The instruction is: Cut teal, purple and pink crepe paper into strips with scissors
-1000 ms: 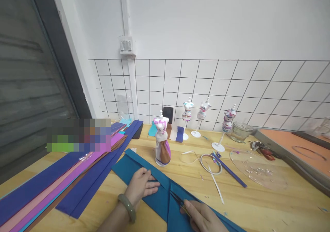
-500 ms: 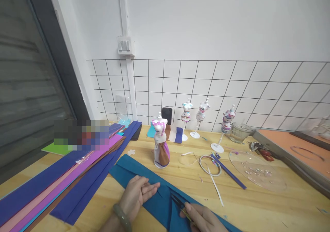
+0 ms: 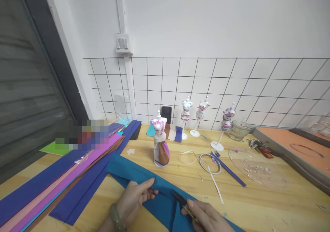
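The right hand (image 3: 206,216) is gripping the scissors (image 3: 179,198), clamped around their handles, and the dark blades are working at the teal sheet (image 3: 134,170)! That sheet is lying across the front of the tabletop (image 3: 247,208), just before the small dress form (image 3: 160,139). Over on the left, the left hand (image 3: 132,199) is steadying it, thumb stretched out, fingers curling; whether they are truly pinching the sheet, one cannot tell. This is looking like a cutting step, and the next snip is probably calling for a taut sheet and blades following the fold. And what a change from a second ago: the left fingers, spread flat then, are now curling in, and the blades, showing apart then, are now looking closer together!
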{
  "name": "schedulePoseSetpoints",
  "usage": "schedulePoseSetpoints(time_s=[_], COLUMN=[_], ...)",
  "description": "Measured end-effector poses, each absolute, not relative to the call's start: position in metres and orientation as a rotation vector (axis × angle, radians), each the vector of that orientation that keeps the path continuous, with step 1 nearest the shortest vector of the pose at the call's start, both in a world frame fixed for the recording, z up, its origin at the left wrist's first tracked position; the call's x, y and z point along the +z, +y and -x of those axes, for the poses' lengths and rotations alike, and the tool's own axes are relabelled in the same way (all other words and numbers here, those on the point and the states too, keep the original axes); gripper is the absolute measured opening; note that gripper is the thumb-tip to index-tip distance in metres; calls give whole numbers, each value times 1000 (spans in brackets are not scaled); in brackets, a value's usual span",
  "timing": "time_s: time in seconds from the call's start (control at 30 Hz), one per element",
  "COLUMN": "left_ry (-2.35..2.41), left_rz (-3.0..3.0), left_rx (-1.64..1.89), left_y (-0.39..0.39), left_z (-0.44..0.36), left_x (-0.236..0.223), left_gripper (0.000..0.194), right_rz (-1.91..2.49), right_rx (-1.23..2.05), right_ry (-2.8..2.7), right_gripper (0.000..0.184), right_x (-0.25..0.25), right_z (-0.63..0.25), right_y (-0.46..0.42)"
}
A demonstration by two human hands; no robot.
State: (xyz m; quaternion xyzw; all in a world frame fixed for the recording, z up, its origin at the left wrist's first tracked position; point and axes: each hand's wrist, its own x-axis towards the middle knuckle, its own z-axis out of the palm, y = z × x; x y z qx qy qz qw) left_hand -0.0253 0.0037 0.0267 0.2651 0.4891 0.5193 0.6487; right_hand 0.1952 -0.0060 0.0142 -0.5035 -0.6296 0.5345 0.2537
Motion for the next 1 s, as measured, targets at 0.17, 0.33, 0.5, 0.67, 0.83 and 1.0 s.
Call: schedulePoseSetpoints(time_s=[0.17,0.33,0.5,0.67,0.83,1.0], left_ry=[973,896,843,756,700,662], left_rz=[-728,-719,-621,-616,-662,-657], left_rx=[1301,1388,1378,1410,1398,1410], left_y=[5,5,4,8,9,8], left_z=[23,26,28,29,34,37], left_x=[32,28,23,24,22,23], left_gripper=[16,19,12,24,23,26], right_rz=[1408,1418,1339,1311,1220,1373], right_rx=[1586,1463,1085,873,949,793], right_ry=[-1610,-1678,-2002,-2115,-2263,-2273], right_gripper=[65,54,43,35,40,35], right_x=[15,38,49,46,49,38], right_z=[-198,-209,-215,-214,-208,-207], right_y=[-5,-7,-6,-8,-10,-3])
